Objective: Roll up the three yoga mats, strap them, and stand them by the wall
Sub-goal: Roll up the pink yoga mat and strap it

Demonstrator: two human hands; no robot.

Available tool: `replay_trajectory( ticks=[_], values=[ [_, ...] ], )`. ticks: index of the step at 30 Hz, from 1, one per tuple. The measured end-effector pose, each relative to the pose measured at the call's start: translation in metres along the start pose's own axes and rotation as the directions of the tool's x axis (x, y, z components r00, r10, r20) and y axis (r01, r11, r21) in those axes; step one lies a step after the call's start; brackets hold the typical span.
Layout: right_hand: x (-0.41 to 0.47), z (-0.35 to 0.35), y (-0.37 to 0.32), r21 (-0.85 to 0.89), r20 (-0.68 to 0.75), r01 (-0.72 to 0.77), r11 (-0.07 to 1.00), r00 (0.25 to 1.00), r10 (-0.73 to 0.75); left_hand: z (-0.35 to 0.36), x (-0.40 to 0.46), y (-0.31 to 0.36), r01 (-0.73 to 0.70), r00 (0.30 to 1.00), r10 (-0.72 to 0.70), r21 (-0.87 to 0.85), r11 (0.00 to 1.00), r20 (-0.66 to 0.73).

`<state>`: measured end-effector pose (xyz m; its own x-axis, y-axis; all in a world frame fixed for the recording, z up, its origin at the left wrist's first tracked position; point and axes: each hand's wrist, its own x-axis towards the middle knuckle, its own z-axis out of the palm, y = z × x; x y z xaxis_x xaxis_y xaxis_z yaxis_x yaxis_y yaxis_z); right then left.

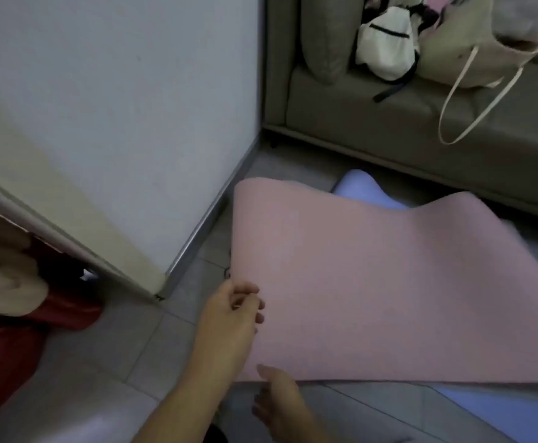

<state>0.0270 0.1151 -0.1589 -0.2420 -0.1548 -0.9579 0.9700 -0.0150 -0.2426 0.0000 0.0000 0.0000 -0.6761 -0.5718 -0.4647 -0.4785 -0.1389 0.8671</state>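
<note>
At the far left a heap of red and tan cloth (9,292) lies on the tiled floor (127,340) beside the corner of a white wall (117,107), the likely standing place for finished rolls; none stands there yet. Next comes the left hand (229,318), its fingers curled narrowly at the near left edge of the pink mat (373,282); the blur makes it hard to say whether they pinch that edge or merely brush it, though the hand seems placed there to take the short end, where a roll would begin. Just right of it and lower, the right hand (277,401) sits at the mat's near corner, thumb up against the underside of the border and fingers loosely bent, gripping nothing that I can confirm; it looks set to steady the corner while the other hand lifts. The pink mat is unrolled and rumpled, draped over a blue mat (491,410) that shows beneath it at the near right and again at the far edge; so two mats are countable, the third unseen. Farthest right, a grey sofa (389,116) carries two bags: one white bag (386,43), one beige tote (472,49) with long handles hanging over the seat.
</note>
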Motion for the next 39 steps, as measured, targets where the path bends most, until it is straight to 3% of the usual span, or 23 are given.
replay_trajectory(
  ticks=[6, 9, 11, 14, 16, 19, 21, 23, 25, 27, 28, 30, 32, 34, 36, 37, 39],
  values=[
    [0.044, 0.024, -0.03, 0.456, 0.035, -0.003, 0.89, 0.999, -0.014, 0.002, 0.055, -0.011, 0.044, 0.998, -0.043, 0.025, 0.999, -0.045],
    [0.022, 0.009, -0.06, 0.594, 0.038, 0.043, 0.803, 0.996, -0.082, 0.001, 0.068, -0.015, 0.068, 0.993, -0.053, 0.138, 0.988, -0.109],
    [-0.004, -0.008, -0.08, 0.653, 0.04, 0.07, 0.754, 0.991, -0.126, 0.005, 0.076, -0.016, 0.16, 0.985, -0.142, 0.206, 0.965, -0.098],
    [-0.057, -0.035, -0.11, 0.737, 0.104, 0.081, 0.671, 0.968, -0.23, 0.029, 0.077, -0.011, 0.267, 0.949, -0.296, 0.228, 0.936, 0.105],
    [-0.094, -0.048, -0.122, 0.783, 0.137, 0.086, 0.616, 0.942, -0.306, 0.054, 0.059, 0.014, 0.393, 0.874, -0.38, 0.019, 0.919, 0.305],
    [-0.153, -0.066, -0.128, 0.832, 0.262, 0.031, 0.554, 0.859, -0.44, 0.09, 0.019, 0.061, 0.46, 0.815, -0.283, -0.269, 0.846, 0.505],
    [-0.177, -0.079, -0.124, 0.831, 0.255, 0.066, 0.553, 0.837, -0.484, 0.104, -0.001, 0.09, 0.391, 0.827, -0.192, -0.295, 0.872, 0.529],
    [-0.201, -0.091, -0.123, 0.831, 0.253, 0.117, 0.543, 0.791, -0.557, 0.115, -0.022, 0.122, 0.234, 0.866, -0.081, -0.257, 0.938, 0.493],
    [-0.224, -0.099, -0.121, 0.829, 0.261, 0.145, 0.54, 0.754, -0.603, 0.121, -0.042, 0.155, 0.017, 0.897, 0.077, -0.209, 0.978, 0.435],
    [-0.249, -0.104, -0.125, 0.85, 0.27, 0.15, 0.506, 0.7, -0.661, 0.13, -0.071, 0.196, -0.28, 0.877, 0.312, -0.14, 0.95, 0.365],
    [-0.259, -0.105, -0.128, 0.833, 0.282, 0.167, 0.527, 0.691, -0.665, 0.133, -0.088, 0.217, -0.449, 0.821, 0.446, -0.08, 0.89, 0.355],
    [-0.277, -0.104, -0.139, 0.733, 0.301, 0.203, 0.649, 0.759, -0.577, 0.138, -0.118, 0.254, -0.75, 0.616, 0.681, 0.031, 0.661, 0.395],
    [-0.299, -0.104, -0.156, 0.466, 0.303, 0.299, 0.833, 0.83, -0.468, 0.14, -0.144, 0.283, -0.931, 0.366, 0.814, 0.174, 0.322, 0.451],
    [-0.331, -0.114, -0.165, 0.07, 0.322, 0.42, 0.905, 0.849, -0.419, 0.137, -0.163, 0.306, -0.952, 0.072, 0.859, 0.293, -0.093, 0.507],
    [-0.373, -0.133, -0.166, -0.124, 0.21, 0.517, 0.847, 0.848, -0.487, 0.133, -0.181, 0.325, -0.859, -0.158, 0.803, 0.322, -0.399, 0.575],
    [-0.389, -0.145, -0.166, -0.184, 0.133, 0.629, 0.755, 0.777, -0.615, 0.13, -0.19, 0.331, -0.809, -0.228, 0.774, 0.327, -0.489, 0.591],
    [-0.437, -0.172, -0.157, -0.437, 0.045, 0.796, 0.42, 0.485, -0.873, 0.125, -0.205, 0.337, -0.702, -0.331, 0.703, 0.333, -0.629, 0.63]
  ],
)
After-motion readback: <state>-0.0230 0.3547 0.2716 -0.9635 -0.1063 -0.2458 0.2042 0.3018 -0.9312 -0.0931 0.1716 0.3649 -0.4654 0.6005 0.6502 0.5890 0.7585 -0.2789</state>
